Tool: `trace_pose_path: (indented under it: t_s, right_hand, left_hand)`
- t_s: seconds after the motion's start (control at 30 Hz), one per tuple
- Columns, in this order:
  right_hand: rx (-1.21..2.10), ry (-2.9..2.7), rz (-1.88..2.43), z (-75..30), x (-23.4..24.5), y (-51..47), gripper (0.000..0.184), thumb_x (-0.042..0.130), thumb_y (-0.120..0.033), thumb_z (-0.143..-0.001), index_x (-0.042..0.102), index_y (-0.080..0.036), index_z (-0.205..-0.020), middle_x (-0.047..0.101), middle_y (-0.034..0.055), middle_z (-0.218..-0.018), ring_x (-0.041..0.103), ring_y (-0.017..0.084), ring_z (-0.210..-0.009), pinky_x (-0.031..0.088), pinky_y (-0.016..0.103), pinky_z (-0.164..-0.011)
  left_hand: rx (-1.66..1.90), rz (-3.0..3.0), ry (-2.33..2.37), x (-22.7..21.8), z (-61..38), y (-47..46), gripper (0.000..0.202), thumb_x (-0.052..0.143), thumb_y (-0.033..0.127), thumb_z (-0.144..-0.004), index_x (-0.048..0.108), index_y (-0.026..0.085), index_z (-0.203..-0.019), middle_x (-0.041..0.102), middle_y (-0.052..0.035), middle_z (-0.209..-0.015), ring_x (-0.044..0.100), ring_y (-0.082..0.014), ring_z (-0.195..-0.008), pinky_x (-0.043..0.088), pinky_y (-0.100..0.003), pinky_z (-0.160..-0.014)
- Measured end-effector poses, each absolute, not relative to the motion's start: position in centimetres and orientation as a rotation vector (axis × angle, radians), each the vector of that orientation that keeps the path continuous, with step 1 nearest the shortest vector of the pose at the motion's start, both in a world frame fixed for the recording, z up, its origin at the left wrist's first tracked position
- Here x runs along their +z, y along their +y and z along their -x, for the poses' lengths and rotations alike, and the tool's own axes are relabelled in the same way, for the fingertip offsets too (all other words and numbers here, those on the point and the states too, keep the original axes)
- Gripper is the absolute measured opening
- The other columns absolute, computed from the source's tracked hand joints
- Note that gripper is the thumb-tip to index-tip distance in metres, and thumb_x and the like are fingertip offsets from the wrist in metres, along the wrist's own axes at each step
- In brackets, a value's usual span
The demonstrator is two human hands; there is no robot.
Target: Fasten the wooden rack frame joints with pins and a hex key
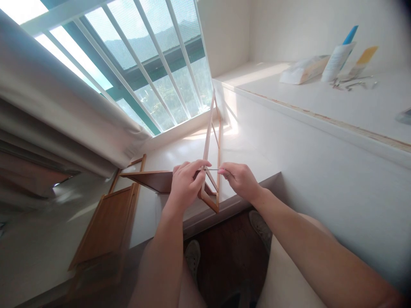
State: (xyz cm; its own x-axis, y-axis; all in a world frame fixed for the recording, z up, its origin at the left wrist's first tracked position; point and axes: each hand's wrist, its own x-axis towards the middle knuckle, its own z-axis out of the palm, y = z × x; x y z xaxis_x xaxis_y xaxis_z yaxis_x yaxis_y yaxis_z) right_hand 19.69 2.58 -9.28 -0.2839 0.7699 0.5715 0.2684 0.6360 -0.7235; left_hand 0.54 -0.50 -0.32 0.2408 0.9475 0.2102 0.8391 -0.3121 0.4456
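Note:
My left hand (186, 182) is closed around the corner where a brown wooden board (154, 180) meets an upright wooden frame (218, 164). Its index finger stretches over the top of the near bar. From the right, my right hand (237, 179) pinches a thin metal rod (212, 170) between thumb and fingers. The rod lies level across the gap in the frame, and its far end meets the bar by my left fingertips. Whether it is a hex key or a long bolt I cannot tell. The frame stands on a white ledge (189, 149).
A second wooden piece with a panel (102, 218) leans at the left, beside a grey curtain (73, 98). A barred window (144, 55) is ahead. On the right shelf (266, 79) are a white tube with blue cap (337, 62), a plastic packet (303, 70), a yellow-topped item (365, 60) and small metal parts (351, 83).

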Motion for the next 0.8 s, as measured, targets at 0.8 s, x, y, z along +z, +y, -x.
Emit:
trace_pose_path:
  t_s: [0.8]
  right_hand:
    - [0.774,-1.783,0.890,-19.2,-8.5,1.6,0.050,0.039,-0.054,-0.107,0.047,-0.022,-0.070,0.049,-0.0019,-0.058,0.043,0.013,-0.054,0.033,0.027,-0.059]
  left_hand:
    - [0.644,-2.278,1.679,-0.3,-0.5,-0.6,0.031,0.043,0.026,-0.096,0.070,0.035,-0.110,0.072,0.0065,-0.092,0.062,-0.0175,-0.100,0.031,-0.037,-0.098]
